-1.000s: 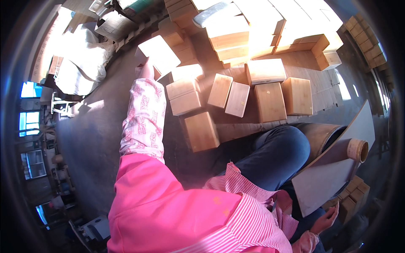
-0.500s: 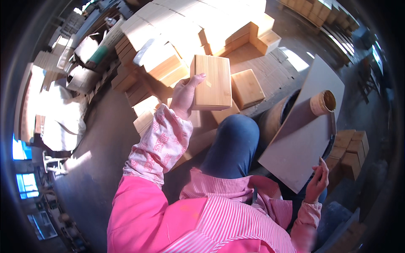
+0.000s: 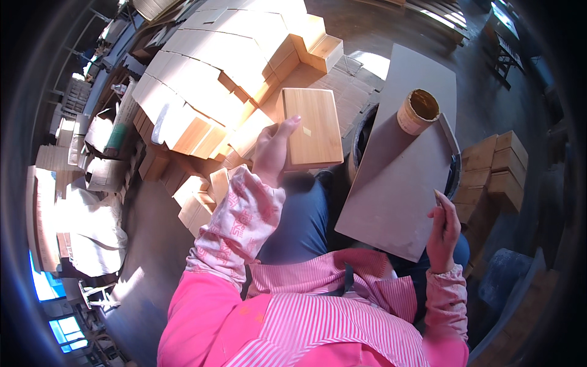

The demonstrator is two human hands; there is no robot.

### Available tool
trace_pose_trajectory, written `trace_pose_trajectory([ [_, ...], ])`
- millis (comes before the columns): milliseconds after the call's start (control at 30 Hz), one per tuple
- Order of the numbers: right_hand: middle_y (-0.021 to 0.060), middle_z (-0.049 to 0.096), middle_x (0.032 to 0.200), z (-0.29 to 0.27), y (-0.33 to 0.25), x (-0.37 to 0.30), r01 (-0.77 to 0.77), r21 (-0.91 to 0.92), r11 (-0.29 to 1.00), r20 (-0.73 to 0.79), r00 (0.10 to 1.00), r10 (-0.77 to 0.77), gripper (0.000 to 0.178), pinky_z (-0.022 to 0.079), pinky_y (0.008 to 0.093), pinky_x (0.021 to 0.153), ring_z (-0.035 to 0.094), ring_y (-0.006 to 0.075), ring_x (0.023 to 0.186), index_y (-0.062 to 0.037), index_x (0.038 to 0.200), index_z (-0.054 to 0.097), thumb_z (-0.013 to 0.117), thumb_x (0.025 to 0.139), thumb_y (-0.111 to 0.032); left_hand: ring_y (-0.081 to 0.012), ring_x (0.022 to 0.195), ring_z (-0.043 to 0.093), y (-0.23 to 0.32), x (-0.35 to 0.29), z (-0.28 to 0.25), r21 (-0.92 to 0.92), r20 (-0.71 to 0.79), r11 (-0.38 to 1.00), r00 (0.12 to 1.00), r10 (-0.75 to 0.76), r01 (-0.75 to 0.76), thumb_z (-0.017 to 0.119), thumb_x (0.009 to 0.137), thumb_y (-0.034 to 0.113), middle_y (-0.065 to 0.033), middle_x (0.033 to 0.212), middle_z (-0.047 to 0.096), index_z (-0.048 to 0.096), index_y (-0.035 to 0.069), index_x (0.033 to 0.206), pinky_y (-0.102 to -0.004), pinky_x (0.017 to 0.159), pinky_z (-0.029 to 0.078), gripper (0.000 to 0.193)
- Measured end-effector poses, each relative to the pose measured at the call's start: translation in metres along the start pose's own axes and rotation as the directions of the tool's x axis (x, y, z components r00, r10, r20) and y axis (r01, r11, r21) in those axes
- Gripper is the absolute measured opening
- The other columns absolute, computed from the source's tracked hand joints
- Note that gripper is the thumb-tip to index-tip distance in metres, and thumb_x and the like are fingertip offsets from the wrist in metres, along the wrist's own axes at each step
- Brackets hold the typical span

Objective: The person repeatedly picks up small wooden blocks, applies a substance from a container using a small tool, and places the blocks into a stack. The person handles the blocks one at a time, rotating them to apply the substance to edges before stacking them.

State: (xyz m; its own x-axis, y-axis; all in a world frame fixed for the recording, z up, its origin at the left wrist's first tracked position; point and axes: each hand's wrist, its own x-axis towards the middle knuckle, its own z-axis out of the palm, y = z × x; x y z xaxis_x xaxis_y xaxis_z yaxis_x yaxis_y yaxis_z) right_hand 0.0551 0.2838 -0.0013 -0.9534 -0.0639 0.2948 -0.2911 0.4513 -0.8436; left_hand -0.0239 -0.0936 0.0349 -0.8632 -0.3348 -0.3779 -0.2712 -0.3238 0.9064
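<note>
Sunlit concrete floor point(image 3: 153, 244), stacked wooden boxes point(image 3: 208, 67)

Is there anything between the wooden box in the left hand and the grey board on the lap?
Nothing visible. The left hand holds the wooden box up in the air, left of the grey board. The gap between them is open. On the board, only a small round pot stands near its far end.

left hand's fingers point(image 3: 269, 160) hidden behind the wooden board point(image 3: 310, 127).

Cup point(image 3: 418, 111) on board point(image 3: 397, 183), right of box point(image 3: 312, 127)
</note>
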Motion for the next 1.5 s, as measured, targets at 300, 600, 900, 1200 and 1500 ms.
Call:
trace_pose_trajectory([
  [300,0.0133,0.065,0.13,0.06,-0.04,0.041,-0.395,0.69,0.607,0.272,0.918,0.288,0.022,0.054,0.0207,0.066,0.064,0.0083,0.077,-0.006,0.112,0.056,0.039,0.113,-0.02,-0.0151,0.101,0.067,-0.032,-0.027,0.063,0.091,0.318,0.99,0.938,-0.135,0.111,0.061,0.101,0.035,-0.0091,0.112,0.068,0.059,-0.002,0.128,-0.0288,0.089,0.054,0.046],
  [600,0.0141,0.058,0.144,0.06,-0.031,0.033,-0.427,0.73,0.533,0.29,0.901,0.323,0.021,0.062,0.0277,0.078,0.063,0.0125,0.114,-0.0048,0.109,0.054,0.038,0.113,-0.019,-0.0137,0.108,0.065,-0.066,-0.011,0.067,0.235,0.369,0.959,0.928,0.062,-0.158,0.036,0.112,0.042,-0.0095,0.121,0.066,0.056,-0.001,0.134,-0.0291,0.096,0.052,0.052],
  [900,0.021,0.058,0.143,0.065,-0.026,0.033,-0.41,0.713,0.569,0.243,0.906,0.348,0.021,0.062,0.025,0.073,0.068,0.0131,0.108,-0.0057,0.107,0.052,0.037,0.113,-0.019,-0.0139,0.108,0.063,-0.063,-0.016,0.071,0.2,0.361,0.974,0.932,0.029,-0.108,0.036,0.113,0.042,-0.0102,0.121,0.066,0.055,-0.003,0.134,-0.0291,0.097,0.05,0.053],
  [1200,0.0146,0.062,0.139,0.063,-0.019,0.032,-0.377,0.747,0.548,0.232,0.92,0.317,0.021,0.061,0.0243,0.074,0.064,0.0116,0.109,-0.0049,0.11,0.056,0.04,0.112,-0.019,-0.0192,0.105,0.064,-0.058,-0.02,0.077,0.268,0.352,0.942,0.931,0.098,-0.2,0.037,0.111,0.041,-0.0129,0.111,0.068,0.059,-0.001,0.124,-0.033,0.095,0.048,0.05],
  [1500,0.0129,0.063,0.136,0.063,-0.018,0.032,-0.394,0.76,0.517,0.238,0.909,0.343,0.022,0.061,0.0245,0.073,0.065,0.0135,0.112,-0.0037,0.111,0.058,0.041,0.112,-0.019,-0.0288,0.132,0.055,-0.054,-0.023,0.082,0.39,0.281,0.895,0.954,0.106,-0.214,0.045,0.108,0.047,-0.0251,0.139,0.058,0.043,-0.013,0.144,-0.0353,0.112,0.039,0.07],
])
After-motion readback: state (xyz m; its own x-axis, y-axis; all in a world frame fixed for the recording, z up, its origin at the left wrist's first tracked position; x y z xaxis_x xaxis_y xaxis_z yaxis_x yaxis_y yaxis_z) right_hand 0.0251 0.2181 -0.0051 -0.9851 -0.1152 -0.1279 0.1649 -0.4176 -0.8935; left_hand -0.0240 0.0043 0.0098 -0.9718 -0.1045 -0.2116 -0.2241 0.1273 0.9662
